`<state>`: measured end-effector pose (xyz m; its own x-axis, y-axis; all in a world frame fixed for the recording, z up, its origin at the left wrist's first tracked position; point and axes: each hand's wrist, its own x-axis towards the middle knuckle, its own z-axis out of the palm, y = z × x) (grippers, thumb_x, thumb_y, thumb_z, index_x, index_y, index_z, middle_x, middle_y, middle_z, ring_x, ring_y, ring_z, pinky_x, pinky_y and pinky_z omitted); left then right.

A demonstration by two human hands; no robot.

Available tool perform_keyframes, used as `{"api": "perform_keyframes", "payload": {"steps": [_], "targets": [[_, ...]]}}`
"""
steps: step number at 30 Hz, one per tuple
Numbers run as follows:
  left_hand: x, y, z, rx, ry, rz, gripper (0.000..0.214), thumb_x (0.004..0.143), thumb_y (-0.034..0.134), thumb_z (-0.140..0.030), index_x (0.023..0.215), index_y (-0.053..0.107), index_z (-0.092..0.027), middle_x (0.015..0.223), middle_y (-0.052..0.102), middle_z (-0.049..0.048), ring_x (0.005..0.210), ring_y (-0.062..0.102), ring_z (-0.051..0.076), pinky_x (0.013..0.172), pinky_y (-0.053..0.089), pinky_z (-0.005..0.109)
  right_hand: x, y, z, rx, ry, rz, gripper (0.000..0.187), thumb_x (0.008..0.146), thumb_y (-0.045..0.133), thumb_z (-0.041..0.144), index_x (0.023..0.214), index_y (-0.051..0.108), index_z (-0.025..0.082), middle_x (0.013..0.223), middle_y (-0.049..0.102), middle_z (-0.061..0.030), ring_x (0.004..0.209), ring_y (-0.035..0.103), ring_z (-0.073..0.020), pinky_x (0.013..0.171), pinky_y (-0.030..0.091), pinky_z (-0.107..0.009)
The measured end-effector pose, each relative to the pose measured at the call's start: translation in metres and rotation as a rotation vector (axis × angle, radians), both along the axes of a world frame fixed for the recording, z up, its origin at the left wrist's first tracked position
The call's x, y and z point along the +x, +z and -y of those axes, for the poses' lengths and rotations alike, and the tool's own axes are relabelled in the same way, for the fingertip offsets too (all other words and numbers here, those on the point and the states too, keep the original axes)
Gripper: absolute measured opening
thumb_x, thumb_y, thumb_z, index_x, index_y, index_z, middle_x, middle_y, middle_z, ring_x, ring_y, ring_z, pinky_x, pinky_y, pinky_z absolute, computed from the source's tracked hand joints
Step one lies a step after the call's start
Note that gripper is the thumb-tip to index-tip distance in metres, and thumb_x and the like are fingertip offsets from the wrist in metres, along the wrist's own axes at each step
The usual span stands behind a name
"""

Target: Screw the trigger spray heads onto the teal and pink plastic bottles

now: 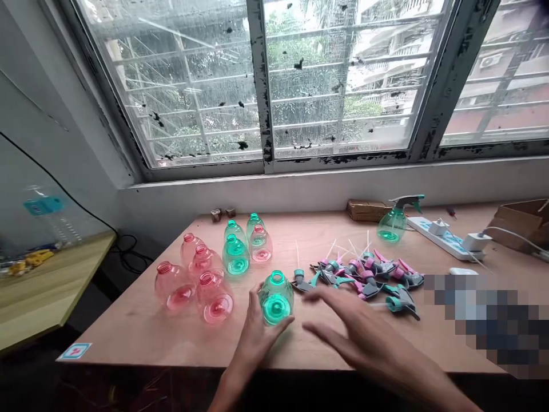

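My left hand point(257, 335) is wrapped round the base of an open green plastic bottle point(275, 297) that stands near the front edge of the wooden table point(141, 332). Just right of that bottle my right hand point(355, 329) hovers with its fingers stretched out, holding nothing. It reaches toward a pile of several spray trigger heads point(364, 274) in pink, teal and grey. Left of the bottle stand several empty pink bottles point(201, 280) and green bottles point(235, 249).
A finished green spray bottle point(393, 220) stands at the back right beside a white power strip point(446, 236) and a small brown box point(368, 209). A cardboard box point(521, 223) sits far right. A second table point(47, 286) is at left, windows behind.
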<state>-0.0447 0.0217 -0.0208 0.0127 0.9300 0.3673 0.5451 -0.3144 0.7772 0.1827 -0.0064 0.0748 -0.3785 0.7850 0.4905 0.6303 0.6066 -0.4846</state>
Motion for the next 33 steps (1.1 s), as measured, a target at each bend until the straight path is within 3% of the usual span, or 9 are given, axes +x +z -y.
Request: {"api": "perform_keyframes", "payload": {"steps": [4,9,13,15,18,22,26,29,33], "targets": [[0.000,0.010,0.006,0.026,0.049,0.015,0.075,0.081,0.075,-0.042,0.142,0.031,-0.029,0.139,0.043,0.0106,0.137,0.042,0.030,0.115,0.033,0.053,-0.021,-0.032,-0.049,0.038,-0.185,0.320,0.041,0.094,0.059,0.021,0.134,0.056,0.027,0.126,0.070,-0.0140,0.117,0.061,-0.0375,0.103,0.041,-0.061],[0.002,0.017,0.010,0.020,0.078,0.028,0.077,0.080,0.076,-0.046,0.143,0.035,-0.031,0.138,0.046,0.0089,0.136,0.044,0.031,0.112,0.037,0.052,-0.039,-0.058,-0.079,0.006,-0.176,0.344,0.042,0.084,0.068,0.015,0.125,0.061,0.014,0.103,0.077,-0.0187,0.110,0.064,-0.0391,0.109,0.031,-0.063],[0.002,0.012,0.007,0.012,0.070,0.089,0.079,0.077,0.079,-0.042,0.140,0.034,-0.025,0.139,0.050,0.0123,0.132,0.050,0.031,0.110,0.042,0.049,-0.014,-0.040,-0.065,0.022,-0.183,0.213,0.026,0.091,0.058,0.023,0.116,0.062,0.019,0.109,0.075,-0.0134,0.106,0.065,-0.0325,0.104,0.042,-0.051],[0.001,0.010,0.006,0.017,0.049,0.074,0.074,0.077,0.079,-0.041,0.136,0.038,-0.024,0.136,0.052,0.0115,0.129,0.053,0.030,0.109,0.043,0.048,0.013,-0.022,-0.054,0.019,-0.241,0.055,0.029,0.097,0.046,0.029,0.122,0.057,0.019,0.111,0.073,-0.0135,0.099,0.067,-0.0294,0.088,0.053,-0.043],[0.002,0.012,0.007,0.036,0.024,0.046,0.070,0.077,0.079,-0.038,0.134,0.040,-0.025,0.134,0.053,0.0098,0.129,0.052,0.029,0.111,0.041,0.048,0.056,0.005,-0.035,-0.138,-0.234,-0.534,0.031,0.098,0.044,0.043,0.113,0.064,0.024,0.076,0.071,-0.0042,0.066,0.067,-0.0253,0.061,0.056,-0.037],[0.003,0.017,0.009,0.063,0.013,0.008,0.068,0.080,0.077,-0.037,0.136,0.039,-0.026,0.133,0.053,0.0088,0.130,0.051,0.029,0.111,0.040,0.050,0.092,0.020,-0.019,-0.248,-0.090,-0.955,0.029,0.094,0.054,0.046,0.092,0.072,0.023,0.063,0.067,-0.0014,0.058,0.062,-0.0215,0.057,0.054,-0.033],[0.003,0.021,0.010,0.089,-0.003,-0.041,0.068,0.081,0.077,-0.036,0.138,0.039,-0.029,0.135,0.051,0.0075,0.133,0.047,0.029,0.113,0.037,0.051,0.093,0.014,-0.019,-0.341,-0.029,-0.988,0.030,0.093,0.057,0.048,0.091,0.074,0.023,0.061,0.066,-0.0002,0.053,0.061,-0.0192,0.054,0.053,-0.031],[0.004,0.022,0.011,0.101,-0.043,-0.079,0.069,0.081,0.077,-0.034,0.140,0.040,-0.032,0.140,0.049,0.0057,0.137,0.043,0.028,0.116,0.033,0.049,0.082,0.008,-0.023,-0.410,0.015,-0.856,0.032,0.095,0.055,0.049,0.095,0.072,0.022,0.064,0.068,-0.0002,0.057,0.064,-0.0186,0.056,0.053,-0.030],[0.004,0.023,0.011,0.105,-0.088,-0.117,0.070,0.083,0.075,-0.033,0.142,0.038,-0.035,0.144,0.045,0.0054,0.139,0.041,0.028,0.117,0.032,0.048,0.074,-0.003,-0.033,-0.490,0.009,-0.720,0.027,0.087,0.071,0.045,0.100,0.071,0.021,0.064,0.069,0.0006,0.065,0.068,-0.0200,0.057,0.052,-0.028]]}}
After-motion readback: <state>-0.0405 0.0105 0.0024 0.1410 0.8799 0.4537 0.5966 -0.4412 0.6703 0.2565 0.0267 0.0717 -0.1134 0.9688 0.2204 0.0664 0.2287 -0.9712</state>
